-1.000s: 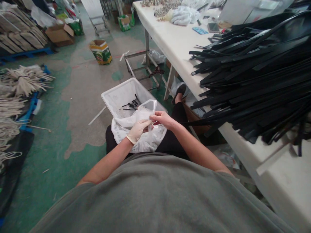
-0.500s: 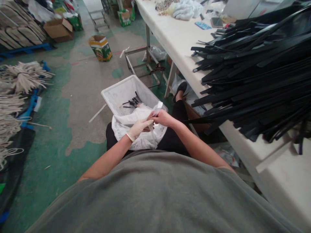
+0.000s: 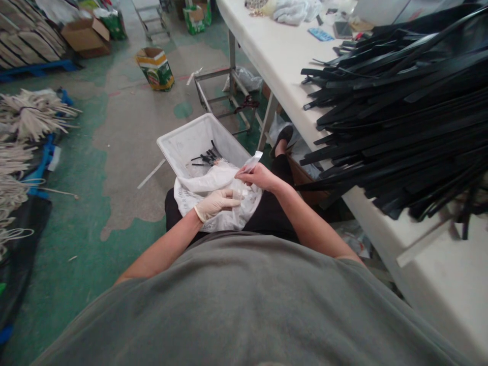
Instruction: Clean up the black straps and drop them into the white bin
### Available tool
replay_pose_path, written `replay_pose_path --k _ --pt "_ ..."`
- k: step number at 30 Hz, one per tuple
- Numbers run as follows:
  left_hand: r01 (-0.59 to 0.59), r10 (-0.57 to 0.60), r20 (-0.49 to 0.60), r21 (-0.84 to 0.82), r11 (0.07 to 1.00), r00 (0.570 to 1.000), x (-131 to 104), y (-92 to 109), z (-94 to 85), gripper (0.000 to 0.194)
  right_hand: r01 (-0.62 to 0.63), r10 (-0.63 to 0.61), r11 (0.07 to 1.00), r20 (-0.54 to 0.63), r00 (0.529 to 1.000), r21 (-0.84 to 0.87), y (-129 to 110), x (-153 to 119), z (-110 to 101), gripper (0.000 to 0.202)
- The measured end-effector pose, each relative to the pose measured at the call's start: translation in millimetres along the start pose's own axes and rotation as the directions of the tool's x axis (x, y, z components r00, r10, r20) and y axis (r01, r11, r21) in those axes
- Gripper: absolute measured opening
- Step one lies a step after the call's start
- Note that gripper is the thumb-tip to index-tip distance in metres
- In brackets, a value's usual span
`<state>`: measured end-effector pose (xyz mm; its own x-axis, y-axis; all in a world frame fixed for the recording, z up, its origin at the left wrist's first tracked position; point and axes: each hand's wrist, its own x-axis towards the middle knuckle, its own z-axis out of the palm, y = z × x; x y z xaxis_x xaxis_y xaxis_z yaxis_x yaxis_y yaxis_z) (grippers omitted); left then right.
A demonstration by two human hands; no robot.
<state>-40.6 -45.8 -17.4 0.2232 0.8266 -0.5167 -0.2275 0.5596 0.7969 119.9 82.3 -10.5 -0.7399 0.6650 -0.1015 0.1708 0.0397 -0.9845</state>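
My right hand (image 3: 260, 177), bare, is closed on a narrow shiny strip (image 3: 253, 159), clear or whitish, that sticks up past the fingers. My left hand (image 3: 216, 204), in a pale thin glove, is closed with its fingertips pinched on a small translucent piece (image 3: 237, 196) whose kind I cannot make out. Both hands are over a white plastic bag (image 3: 198, 183) draped across the near end of a white plastic tub (image 3: 179, 138). Inside the tub lie several short black strips (image 3: 209, 156).
On the right, a white table (image 3: 263, 43) carries a large pile of black straps (image 3: 396, 117). A metal frame (image 3: 213, 76) stands beyond the tub. Bundles of beige cord (image 3: 28, 117) lie at left. An open green-and-yellow box (image 3: 155, 70) stands on the floor.
My hands have moved apart: the left has come down and toward me, the right slightly up and to the right. The strip in my right hand now sticks out further.
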Motion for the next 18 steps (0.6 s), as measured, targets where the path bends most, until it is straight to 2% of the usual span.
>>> replay_pose_path --k 4,8,11,14,15,18 --pt "0.006 -0.009 0.053 0.07 0.997 0.999 -3 -1 -0.4 0.041 -0.004 0.005 0.999 -0.015 1.0 0.033 1 -2 -3 0.031" --pt "0.008 -0.031 0.098 0.222 0.975 0.995 -2 -2 -2.8 0.037 -0.03 0.031 0.998 -0.014 0.999 0.064 0 -2 -4 0.026" --pt "-0.02 -0.041 0.154 0.374 0.927 0.987 -3 2 -0.2 0.034 -0.069 0.074 0.993 -0.047 0.996 0.092 -8 -5 -4 0.019" --pt "-0.088 -0.014 0.181 0.54 0.837 0.983 -6 6 5.7 0.035 -0.089 0.09 0.996 -0.084 0.992 0.013 -22 -13 1 0.016" --pt "-0.099 -0.022 0.205 0.559 0.823 0.979 -6 6 6.3 0.036 -0.1 0.098 0.995 -0.091 0.991 -0.024 -23 -14 4 0.016" --pt "-0.099 -0.058 0.247 0.578 0.81 0.967 7 2 3.2 0.043 -0.176 0.176 0.984 -0.051 0.983 0.011 -16 -10 7 0.013"
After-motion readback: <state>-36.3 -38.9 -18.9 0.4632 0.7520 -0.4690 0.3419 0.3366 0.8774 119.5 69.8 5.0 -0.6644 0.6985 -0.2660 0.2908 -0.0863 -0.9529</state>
